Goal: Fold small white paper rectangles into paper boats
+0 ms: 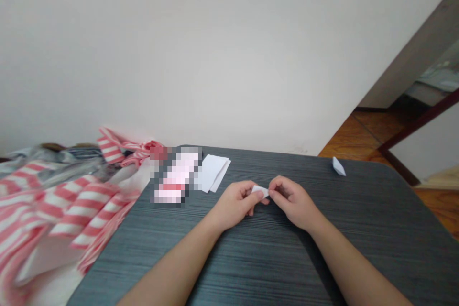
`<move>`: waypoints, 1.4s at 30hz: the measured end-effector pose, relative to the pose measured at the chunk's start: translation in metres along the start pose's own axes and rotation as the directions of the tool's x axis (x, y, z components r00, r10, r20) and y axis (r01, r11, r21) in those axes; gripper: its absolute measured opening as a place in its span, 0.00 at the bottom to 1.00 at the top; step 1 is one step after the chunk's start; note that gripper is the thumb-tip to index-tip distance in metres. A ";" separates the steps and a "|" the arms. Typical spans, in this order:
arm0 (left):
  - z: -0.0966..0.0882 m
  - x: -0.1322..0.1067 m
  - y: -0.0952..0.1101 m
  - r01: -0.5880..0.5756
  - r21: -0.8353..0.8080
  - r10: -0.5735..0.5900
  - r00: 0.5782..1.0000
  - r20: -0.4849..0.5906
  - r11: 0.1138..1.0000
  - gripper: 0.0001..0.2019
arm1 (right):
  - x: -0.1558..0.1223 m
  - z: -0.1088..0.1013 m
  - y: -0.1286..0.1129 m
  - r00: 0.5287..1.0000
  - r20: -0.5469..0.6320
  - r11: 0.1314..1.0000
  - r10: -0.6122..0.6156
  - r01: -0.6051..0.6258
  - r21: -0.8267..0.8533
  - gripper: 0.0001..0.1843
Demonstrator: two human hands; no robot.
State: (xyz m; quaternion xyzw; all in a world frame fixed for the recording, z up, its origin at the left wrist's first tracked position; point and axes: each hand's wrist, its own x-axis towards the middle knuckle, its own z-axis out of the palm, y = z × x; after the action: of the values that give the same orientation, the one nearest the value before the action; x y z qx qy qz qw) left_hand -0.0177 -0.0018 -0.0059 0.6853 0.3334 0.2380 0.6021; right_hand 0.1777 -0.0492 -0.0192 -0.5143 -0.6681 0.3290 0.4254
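A small folded white paper (259,191) is held over the worktop (251,258), approx. at its middle. By the L hand (232,204) it is gripped, w/ thumb on top; by the R hand (294,204) its 3 o'clock end is pinched btwn thumb & fingertip. Taken from this paper, overlapping white sheets (212,172) are seen at approx. 10 o'clock, laid flat. Just beside them, btwn 9 & 10 o'clock, a pixelated item (177,178) is found; its kind cannot be told. Another folded white piece (338,167) is placed well apart, btwn 2 & 3 o'clock. Red/white striped cloth (77,205) is heaped at 9 o'clock, beside the worktop.
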 end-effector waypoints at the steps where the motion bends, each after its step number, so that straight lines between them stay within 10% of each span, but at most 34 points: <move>1: 0.001 0.000 0.000 0.005 -0.010 -0.005 1.000 0.002 1.000 0.15 | 0.000 0.000 0.000 1.000 -0.001 1.000 -0.003 0.003 -0.011 0.04; 42: 0.003 0.000 0.000 0.026 0.009 -0.026 0.998 -0.057 1.000 0.12 | 0.001 -0.002 -0.009 1.000 0.013 0.990 0.021 -0.019 -0.138 0.10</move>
State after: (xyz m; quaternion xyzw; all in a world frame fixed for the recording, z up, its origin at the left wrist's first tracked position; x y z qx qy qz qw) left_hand -0.0150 -0.0037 -0.0065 0.6766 0.3604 0.2478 0.5923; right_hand 0.1755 -0.0510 -0.0105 -0.5467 -0.6871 0.2898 0.3809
